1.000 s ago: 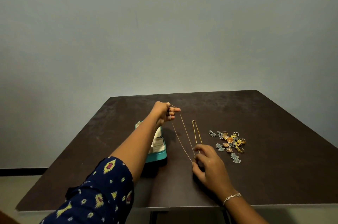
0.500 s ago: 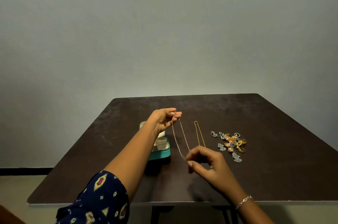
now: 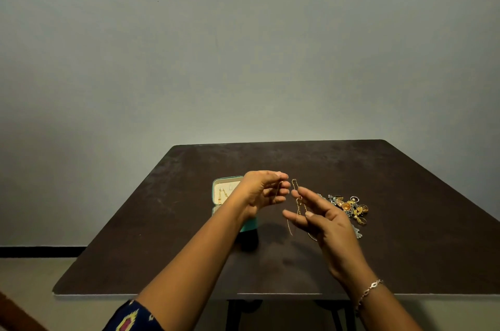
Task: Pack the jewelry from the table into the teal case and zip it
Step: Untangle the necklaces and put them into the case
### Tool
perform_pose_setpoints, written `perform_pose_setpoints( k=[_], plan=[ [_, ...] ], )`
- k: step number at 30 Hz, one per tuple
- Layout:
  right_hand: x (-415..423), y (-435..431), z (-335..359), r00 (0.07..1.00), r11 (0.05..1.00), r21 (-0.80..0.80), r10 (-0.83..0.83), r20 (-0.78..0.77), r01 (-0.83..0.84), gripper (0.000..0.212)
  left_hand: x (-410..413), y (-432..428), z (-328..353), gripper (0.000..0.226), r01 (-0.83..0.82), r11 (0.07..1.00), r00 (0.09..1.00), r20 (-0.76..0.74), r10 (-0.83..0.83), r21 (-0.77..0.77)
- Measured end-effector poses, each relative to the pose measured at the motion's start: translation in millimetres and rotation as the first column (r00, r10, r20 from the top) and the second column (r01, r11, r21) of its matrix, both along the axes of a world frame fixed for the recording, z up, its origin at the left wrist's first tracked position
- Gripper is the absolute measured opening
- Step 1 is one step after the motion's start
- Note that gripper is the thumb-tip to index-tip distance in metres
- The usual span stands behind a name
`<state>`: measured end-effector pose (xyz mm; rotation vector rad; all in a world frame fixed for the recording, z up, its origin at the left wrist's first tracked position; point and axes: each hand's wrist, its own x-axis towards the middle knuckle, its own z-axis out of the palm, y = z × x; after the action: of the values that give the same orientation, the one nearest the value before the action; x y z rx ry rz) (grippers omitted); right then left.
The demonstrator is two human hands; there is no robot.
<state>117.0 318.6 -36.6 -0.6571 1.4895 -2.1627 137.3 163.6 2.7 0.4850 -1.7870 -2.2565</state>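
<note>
Left hand (image 3: 263,191), thin chain (image 3: 278,191) dangling just beneath.

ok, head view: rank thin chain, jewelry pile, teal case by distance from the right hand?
1. thin chain, at the right hand, by its fingers.
2. jewelry pile, just right of it.
3. teal case, far left, past the left hand.
</note>
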Motion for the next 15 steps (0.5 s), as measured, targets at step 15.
perform_pose_setpoints(
  k=[15],
  plan=[
    [6.7, 2.1, -0.3, 0.978, 0.997, 0.074, 0.048, -0.204, -0.033, 0.062, 13.0, 24.5, 1.4, 0.007, 0.220, 0.964, 0.974, 0.091, -0.208, -0.148]
  ],
)
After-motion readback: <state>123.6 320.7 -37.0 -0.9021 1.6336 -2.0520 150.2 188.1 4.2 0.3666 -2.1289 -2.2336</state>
